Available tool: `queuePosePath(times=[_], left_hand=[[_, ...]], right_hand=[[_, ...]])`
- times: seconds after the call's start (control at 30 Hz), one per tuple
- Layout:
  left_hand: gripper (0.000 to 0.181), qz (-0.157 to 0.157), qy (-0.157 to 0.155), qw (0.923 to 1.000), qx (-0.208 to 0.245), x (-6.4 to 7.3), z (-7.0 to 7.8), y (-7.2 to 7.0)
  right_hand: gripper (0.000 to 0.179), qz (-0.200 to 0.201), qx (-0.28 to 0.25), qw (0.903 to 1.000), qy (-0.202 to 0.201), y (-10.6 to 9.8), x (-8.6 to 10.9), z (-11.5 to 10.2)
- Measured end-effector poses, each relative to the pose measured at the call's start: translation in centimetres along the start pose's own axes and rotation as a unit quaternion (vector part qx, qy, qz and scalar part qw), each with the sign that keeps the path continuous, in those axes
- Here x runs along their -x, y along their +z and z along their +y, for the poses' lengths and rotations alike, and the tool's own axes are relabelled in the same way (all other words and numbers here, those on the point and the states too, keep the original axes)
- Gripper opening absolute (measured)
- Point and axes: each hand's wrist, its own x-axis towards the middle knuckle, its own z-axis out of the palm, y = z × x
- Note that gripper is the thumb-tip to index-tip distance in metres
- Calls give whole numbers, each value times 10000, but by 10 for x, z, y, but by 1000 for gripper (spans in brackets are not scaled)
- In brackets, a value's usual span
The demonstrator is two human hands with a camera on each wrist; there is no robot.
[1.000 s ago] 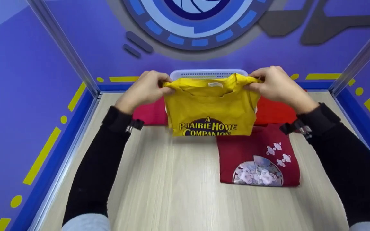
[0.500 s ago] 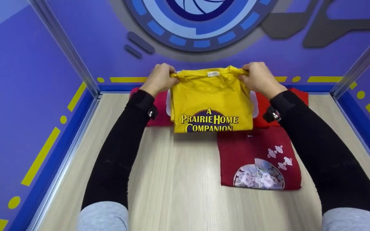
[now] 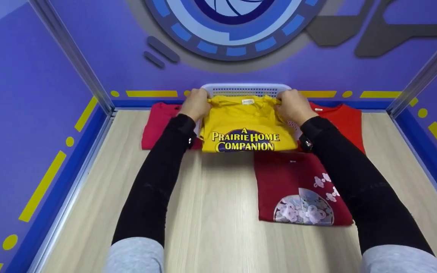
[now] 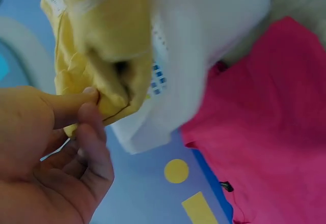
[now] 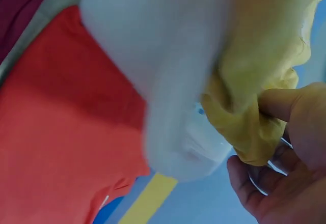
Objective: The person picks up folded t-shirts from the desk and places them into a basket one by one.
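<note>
Yellow "A Prairie Home Companion" shirt (image 3: 247, 119) has dropped, left hand (image 3: 196, 104) and right hand (image 3: 294, 106) pinching its shoulders near the surface's (image 3: 214, 204) far edge

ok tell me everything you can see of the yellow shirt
The yellow shirt looks like soft, slightly creased fabric, folded to a roughly rectangular shape. A pale label sits at the neckline, and yellow lettering, "A Prairie Home Companion", crosses a dark purple shape on the front. The left hand and right hand pinch its upper corners, holding it over the white basket, collar end farther from the person. Whether it touches the basket is hard to tell.
</note>
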Motion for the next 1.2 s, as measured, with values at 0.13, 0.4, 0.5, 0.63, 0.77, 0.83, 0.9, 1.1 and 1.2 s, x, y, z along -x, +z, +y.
queuePosePath(times=[0.13,0.4,0.5,0.63,0.77,0.83,0.9,1.1,1.2], left_hand=[[27,7,-71,9998,-206,-4,3,12],[26,-115,-71,9981,-594,-4,6,18],[23,-123,-95,9968,-785,-5,4,17],[19,-135,-103,9954,-941,-7,2,19],[19,-73,-90,9936,-1125,-10,2,23],[18,-49,-77,9924,-1231,-11,3,27],[16,-28,-40,9912,-1322,-12,5,30],[13,-61,96,9893,-1451,-12,8,37],[13,-75,80,9895,-1440,-12,9,37]], right_hand=[[19,-114,240,9996,70,4,-3,1],[17,-525,262,9980,231,11,-7,-6],[17,-571,175,9980,218,14,-9,-9],[20,-599,212,9977,224,16,-10,-10],[21,-526,285,9979,233,17,-10,-7],[23,-528,241,9980,260,18,-9,-5],[23,-536,246,9979,259,20,-7,-3],[17,-446,502,9977,-21,23,-6,1],[20,-431,448,9981,-22,20,-8,0]])
